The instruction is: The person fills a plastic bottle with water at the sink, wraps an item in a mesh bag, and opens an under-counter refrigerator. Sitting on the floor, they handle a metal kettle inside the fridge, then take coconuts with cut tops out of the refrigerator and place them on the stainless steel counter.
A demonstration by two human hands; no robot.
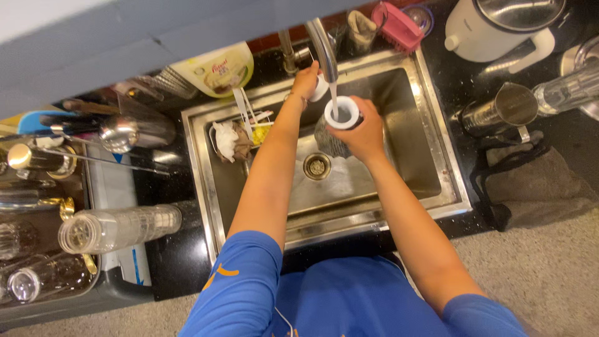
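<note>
White cup (342,112) sits under the faucet (322,39), over the steel sink (409,187), taking a stream of water: rinsing is the step in hand. Right hand (363,132) is clasped around the cup. Left hand (305,81), beside the faucet, touches its white handle (320,89); how tightly cannot be told. Shutting off the water would need that handle turned.

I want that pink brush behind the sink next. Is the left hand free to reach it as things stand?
Probably not directly: the left hand is on the tap handle, and the curved steel tap stands between it and the pink brush. The right hand, holding a white cup, is nearer.
</note>
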